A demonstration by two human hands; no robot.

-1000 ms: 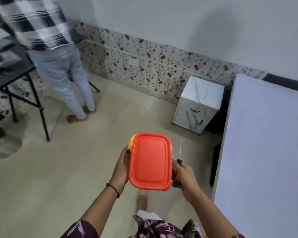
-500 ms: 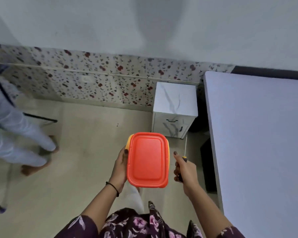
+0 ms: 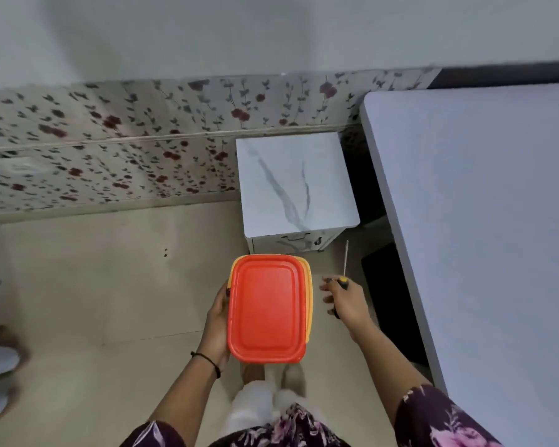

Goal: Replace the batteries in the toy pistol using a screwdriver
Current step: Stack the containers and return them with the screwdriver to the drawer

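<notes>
In the centre of the frame, the rectangular plastic box (image 3: 267, 306) has an orange-red lid over a yellow base. To its right, the thin screwdriver (image 3: 344, 280) has a silver shaft and a black handle capped in yellow. Above, the square-topped cabinet (image 3: 296, 185) is white with grey marble veining. The wall band (image 3: 110, 150) at left is cream with dark red flowers and grey leaves. The desk (image 3: 481, 221) at right is pale lilac-grey and the floor (image 3: 94, 285) is beige. At the bottom of the frame, the sleeve (image 3: 439, 421) is dark purple with pink blossoms.

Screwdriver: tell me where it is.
In the head view, the right hand grips the screwdriver, just right of the orange box.
</notes>
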